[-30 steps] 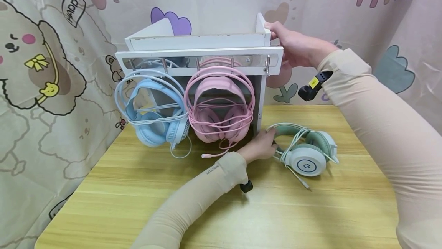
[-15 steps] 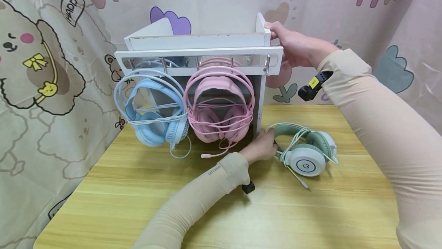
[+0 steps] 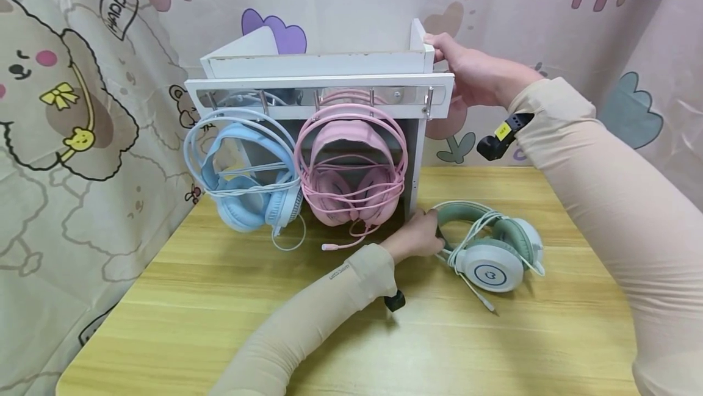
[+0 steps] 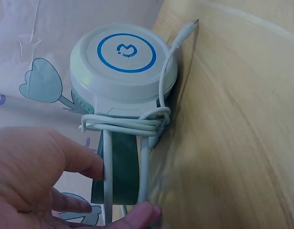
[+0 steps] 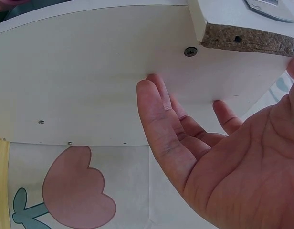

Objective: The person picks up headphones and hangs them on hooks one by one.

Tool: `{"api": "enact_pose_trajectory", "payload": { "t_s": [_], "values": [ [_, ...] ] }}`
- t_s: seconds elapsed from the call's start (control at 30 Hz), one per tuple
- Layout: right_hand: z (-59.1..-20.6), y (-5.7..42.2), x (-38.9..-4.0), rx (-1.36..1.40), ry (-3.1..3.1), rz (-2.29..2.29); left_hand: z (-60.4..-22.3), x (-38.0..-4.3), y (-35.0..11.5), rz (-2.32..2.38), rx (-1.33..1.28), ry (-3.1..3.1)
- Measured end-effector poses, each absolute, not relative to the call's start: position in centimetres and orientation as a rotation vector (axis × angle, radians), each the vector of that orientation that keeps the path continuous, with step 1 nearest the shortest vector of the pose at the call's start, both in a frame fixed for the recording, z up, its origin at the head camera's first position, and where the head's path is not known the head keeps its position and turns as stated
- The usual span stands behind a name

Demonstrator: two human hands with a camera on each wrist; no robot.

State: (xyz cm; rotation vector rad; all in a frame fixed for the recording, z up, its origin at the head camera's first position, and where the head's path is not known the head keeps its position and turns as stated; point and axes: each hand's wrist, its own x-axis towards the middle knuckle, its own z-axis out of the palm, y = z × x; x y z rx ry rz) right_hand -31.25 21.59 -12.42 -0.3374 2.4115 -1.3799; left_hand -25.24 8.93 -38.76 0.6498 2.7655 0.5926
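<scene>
My left hand [image 3: 417,234] grips the headband of a white and green headset [image 3: 490,266] on the table, to the right of a white rack [image 3: 318,80]. In the left wrist view, thumb and fingers lie on either side of the green headband [image 4: 120,167]. A white cord [image 4: 128,124] winds around it below the round ear cup. My right hand [image 3: 478,72] is at the rack's upper right; in the right wrist view, its fingertips rest against the outer side panel [image 5: 80,76]. A blue headset [image 3: 244,207] and a pink headset [image 3: 351,194] hang from the rack's hooks.
The rack stands on a wood-grain table [image 3: 439,335] near a patterned curtain [image 3: 351,5]. Metal hooks [image 3: 429,103] line its front rail. The pink headset's microphone [image 3: 329,247] reaches forward, and a plug [image 3: 489,306] lies in front of the white and green headset.
The white and green headset has shifted slightly right and toward the front, with my left hand still on its headband. My right hand stays at the rack's top corner.
</scene>
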Motion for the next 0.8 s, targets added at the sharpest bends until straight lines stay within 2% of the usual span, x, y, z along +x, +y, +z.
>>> {"api": "enact_pose_trajectory", "payload": {
  "t_s": [0.8],
  "values": [
    [-12.8, 21.8, -31.3, -0.391, 2.409, -1.380, -38.6, -24.5, 7.0, 0.569, 0.735, 2.678]
  ]
}}
